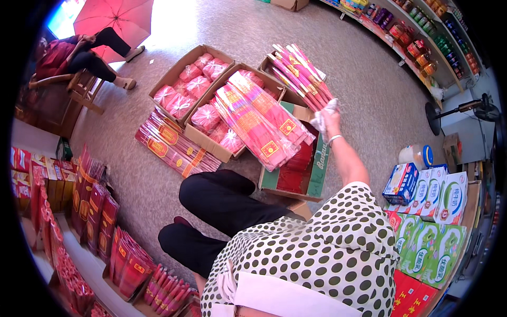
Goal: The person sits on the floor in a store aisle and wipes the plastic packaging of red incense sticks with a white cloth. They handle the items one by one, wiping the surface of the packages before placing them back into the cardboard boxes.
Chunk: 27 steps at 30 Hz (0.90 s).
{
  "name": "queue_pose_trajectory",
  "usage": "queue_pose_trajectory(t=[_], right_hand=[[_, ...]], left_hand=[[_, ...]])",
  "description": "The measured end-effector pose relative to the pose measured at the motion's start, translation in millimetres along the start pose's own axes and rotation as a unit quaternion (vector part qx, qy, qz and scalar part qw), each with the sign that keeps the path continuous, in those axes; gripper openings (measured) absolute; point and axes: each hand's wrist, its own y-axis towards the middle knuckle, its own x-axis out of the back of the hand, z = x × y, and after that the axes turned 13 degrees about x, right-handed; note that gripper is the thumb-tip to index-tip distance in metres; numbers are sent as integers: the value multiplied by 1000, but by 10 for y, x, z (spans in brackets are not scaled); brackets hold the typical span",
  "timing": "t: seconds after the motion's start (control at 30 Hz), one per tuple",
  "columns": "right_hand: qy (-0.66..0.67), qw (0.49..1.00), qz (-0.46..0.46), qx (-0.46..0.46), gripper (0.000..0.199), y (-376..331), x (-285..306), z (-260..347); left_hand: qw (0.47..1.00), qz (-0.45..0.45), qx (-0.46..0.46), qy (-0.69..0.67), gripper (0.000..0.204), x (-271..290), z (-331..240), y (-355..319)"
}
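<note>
My right hand (331,126) reaches forward with a bracelet at the wrist, its fingers closed on a crumpled white cloth (323,114). The cloth touches the near ends of long pink-and-gold packets (302,74) that look like incense sticks, leaning in a cardboard box. To the left, a flat pile of pink plastic-wrapped incense packets (261,119) lies slanted across two boxes. Under its near end stands a green-sided carton (317,177) with red contents. My left hand is out of view; only a sliver of arm shows beside my dotted top.
An open box (196,87) holds pink plastic-wrapped bundles. Banded incense packets (174,145) lie on the floor. Shelves of red goods (127,264) stand left, milk cartons (430,195) right, a fan (434,117) beyond. A person sits on a chair (79,87) near a pink umbrella (115,24).
</note>
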Motion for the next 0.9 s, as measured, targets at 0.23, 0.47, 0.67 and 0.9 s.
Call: queue_pose_trajectory(t=[0.23,0.47,0.67,0.9], right_hand=[[-333,942,-28,39,38,670,633,-648],[-442,894,44,57,61,1138,592,-787],[-478,870,107,62,81,1467,509,-833],[-471,866,163,-27,65,1488,340,-665]], left_hand=[[1000,-19,-11,11,46,-149,-161,-90],[999,-43,-19,20,42,-180,-198,-235],[997,-67,-23,41,39,-9,-205,-341],[993,-90,-45,56,34,382,-350,-506]])
